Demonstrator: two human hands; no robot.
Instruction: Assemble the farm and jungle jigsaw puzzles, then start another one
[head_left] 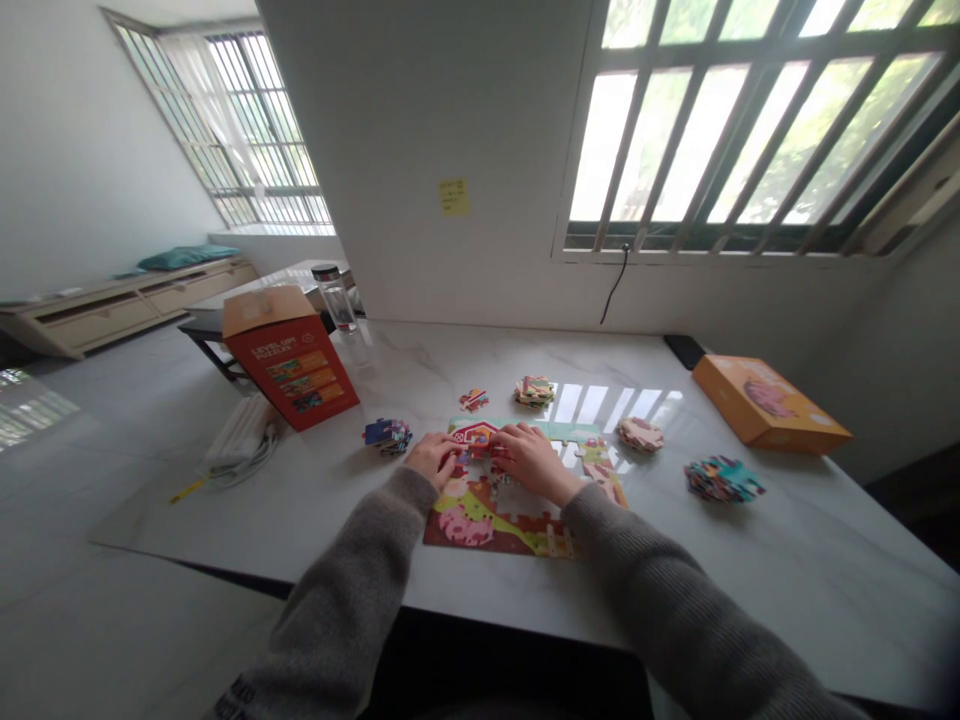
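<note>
A partly assembled colourful jigsaw puzzle [487, 520] lies flat on the white marble table [787, 540] in front of me. My left hand [433, 458] rests on its upper left part, fingers curled down onto the pieces beside a red barn picture [475, 433]. My right hand [534, 458] lies next to it on the puzzle's upper middle, fingers bent and pressing on pieces. Whether either hand grips a loose piece is hidden. Both arms wear grey sleeves.
Small piles of loose pieces lie around: a blue pile [388, 435], a single piece [474, 400], a stack [534, 391], a pink pile [640, 434], a teal pile [722, 478]. An upright orange box [289, 355], a clear bottle [335, 298] and a flat orange box [769, 402] stand nearby.
</note>
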